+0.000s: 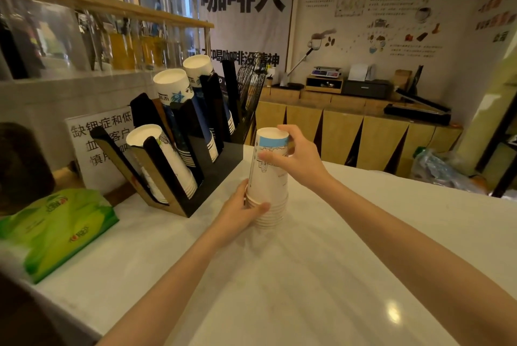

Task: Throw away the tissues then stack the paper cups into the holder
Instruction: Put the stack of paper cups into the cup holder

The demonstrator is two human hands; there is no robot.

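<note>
Presently, head view only. A nested stack of paper cups (267,177) stands upside down on the white counter (321,275), rims down, bases up, just right of the black cup holder (195,166).

Left hand (240,215): wrapped around the lower rims of the stack, thumb across the front, fingers behind; closed on the cups. Right hand (293,158): fingers curled over the top cup, fingertips at its base edge and thumb on the printed side wall; closed on that same stack. Both hands touch the cups; the stack sits between them, left low, right high.

Handling, judged: thin paper, very light, walls give under a squeeze and will crease or go oval if pinched hard. Nested cups stiffen each other, so the stack is firmer than one cup, but it can telescope apart or slide if lifted by the top cup alone. Best hold looks to be near the rolled rims, where the paper is stiffest, with the other hand steadying the far end.

Holder: slanted slots already carry three stacks; whether a free slot remains I cannot tell for certain. A green tissue pack (56,231) lies at the left of the counter, well apart from the hands. No loose tissues visible.
</note>
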